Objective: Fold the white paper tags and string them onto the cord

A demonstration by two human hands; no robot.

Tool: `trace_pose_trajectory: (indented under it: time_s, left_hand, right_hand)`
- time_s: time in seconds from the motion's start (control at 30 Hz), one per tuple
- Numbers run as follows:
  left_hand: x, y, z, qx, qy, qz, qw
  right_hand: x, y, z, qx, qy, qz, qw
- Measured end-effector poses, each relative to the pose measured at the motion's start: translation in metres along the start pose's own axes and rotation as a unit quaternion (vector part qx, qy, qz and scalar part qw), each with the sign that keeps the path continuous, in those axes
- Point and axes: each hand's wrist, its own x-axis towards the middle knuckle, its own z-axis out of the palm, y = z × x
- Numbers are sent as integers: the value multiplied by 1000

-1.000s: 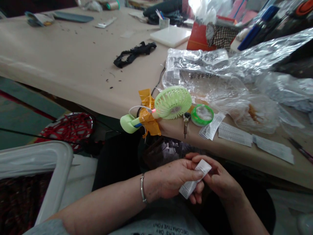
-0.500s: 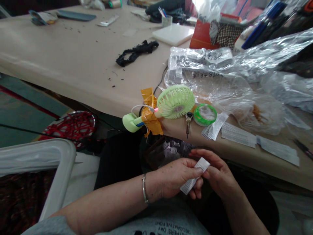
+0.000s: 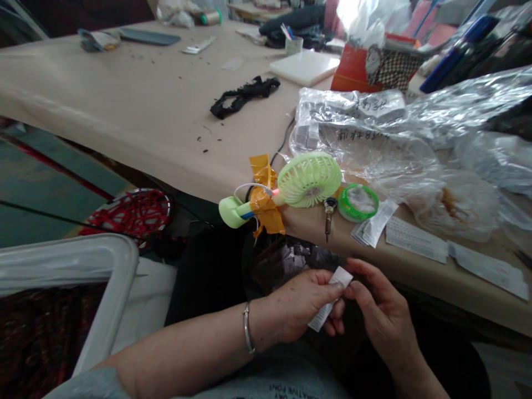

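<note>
Both my hands meet low in the picture, in front of the table edge. My left hand (image 3: 299, 307), a bangle on its wrist, pinches a small white printed label (image 3: 332, 296) between thumb and fingers. My right hand (image 3: 380, 313) grips the same label at its upper end with thumb and fingertips. Just above the hands, a dark container of small grey label pieces (image 3: 291, 260) sits under the table edge. More white labels (image 3: 374, 224) lie on the table beyond.
A green hand fan (image 3: 307, 180) is taped to the table edge with orange tape, beside a green tape roll (image 3: 358, 203) and a small tool (image 3: 328, 213). Clear plastic bags (image 3: 374, 138) cover the right. Black lace (image 3: 243, 97) lies further back. A white bin rim (image 3: 103, 288) stands left.
The view has shifted slightly, so everything sits a little right and lower. My hands have turned the label a bit more upright and closer together.
</note>
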Motion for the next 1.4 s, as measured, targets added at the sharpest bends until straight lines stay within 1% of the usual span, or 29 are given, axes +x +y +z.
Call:
trace_pose_trajectory:
  time_s: [0.07,0.17,0.27,0.4,0.43,0.5,0.57,0.67,0.8,0.9,1.07,1.23,1.4]
  left_hand:
    - [-2,1,0,10,13,21,1000]
    - [-4,3,1,35,36,47,998]
    - [-4,2,0,61,52,65,995]
    - [-2,2,-7,107,78,88,987]
    - [-2,3,-9,135,94,106,981]
    - [-3,5,-15,199,134,160,957]
    - [-5,9,-20,254,172,214,927]
    - [-8,16,-25,306,205,265,891]
    - [-9,25,-27,366,228,300,851]
    - [-8,30,-27,393,236,317,830]
    - [-6,33,-26,420,233,327,814]
    - [-5,33,-25,423,228,338,810]
    - [-2,34,-26,424,232,333,809]
  right_hand:
    - [3,0,4,94,-9,73,993]
    - [9,2,10,174,-19,128,976]
    - [16,1,14,183,-17,140,973]
    - [24,-6,20,170,-22,127,977]
    - [26,-8,22,171,-28,129,976]
    - [29,-12,25,166,-30,131,977]
    - [33,-17,28,145,-16,118,982]
    - [38,-24,31,109,0,80,991]
    - [44,-28,34,67,9,35,997]
    - [45,-29,35,34,27,-2,999]
    - [45,-27,33,-8,40,-43,998]
    - [47,-26,32,-36,45,-56,997]
    - [48,-25,32,-41,41,-68,996]
